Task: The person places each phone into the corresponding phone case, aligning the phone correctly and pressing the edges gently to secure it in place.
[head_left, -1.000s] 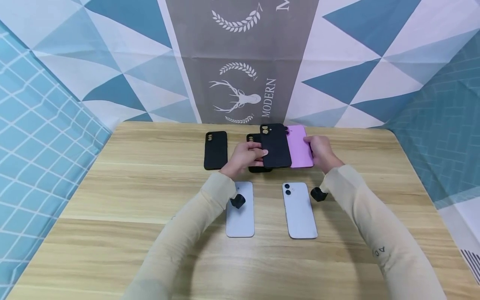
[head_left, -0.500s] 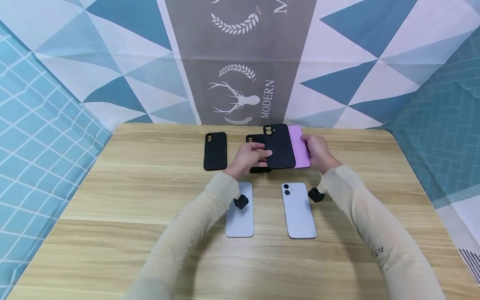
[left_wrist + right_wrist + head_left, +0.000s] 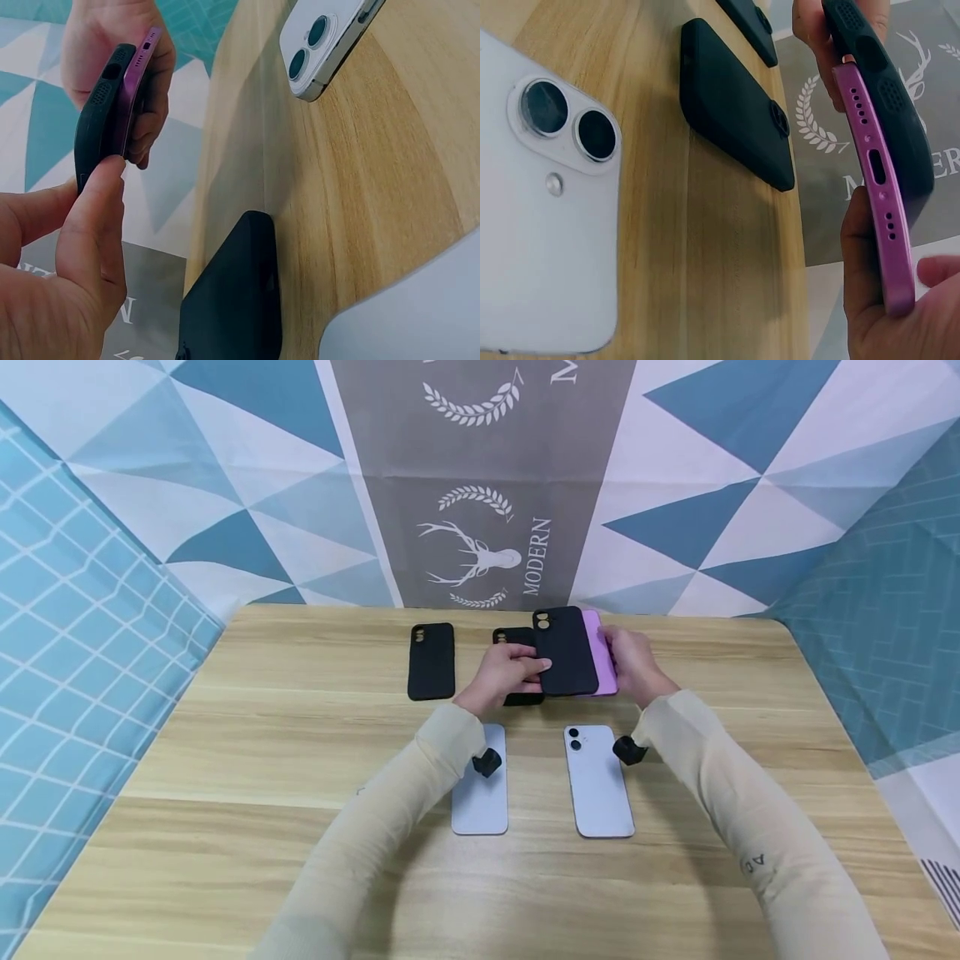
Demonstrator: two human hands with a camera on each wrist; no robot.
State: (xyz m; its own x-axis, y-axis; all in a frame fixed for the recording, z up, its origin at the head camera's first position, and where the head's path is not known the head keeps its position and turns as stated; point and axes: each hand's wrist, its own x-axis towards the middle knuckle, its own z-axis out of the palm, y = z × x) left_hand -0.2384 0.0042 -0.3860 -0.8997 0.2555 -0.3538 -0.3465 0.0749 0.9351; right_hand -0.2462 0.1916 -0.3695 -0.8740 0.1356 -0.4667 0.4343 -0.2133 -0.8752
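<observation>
My left hand [image 3: 510, 675] pinches a black phone case [image 3: 567, 652] by its left edge, thumb on the back and fingers behind. A pink phone [image 3: 602, 656] is gripped at its right edge by my right hand [image 3: 632, 662]. The case overlaps most of the phone in the head view. In the right wrist view the pink phone [image 3: 881, 191] stands on edge against the open side of the case [image 3: 896, 112], slightly offset, its charging port showing. Both are held up above the table, as the left wrist view also shows.
Two more black cases lie at the back of the wooden table [image 3: 262, 760]: one case [image 3: 431, 662] on the left, another case [image 3: 523, 699] partly under my left hand. Nearer lie two white phones, a left phone [image 3: 480, 806] below my left wrist and a right phone [image 3: 600, 785].
The black case has moved right with my left hand and now covers more of the pink phone. My right hand has shifted slightly left with the phone.
</observation>
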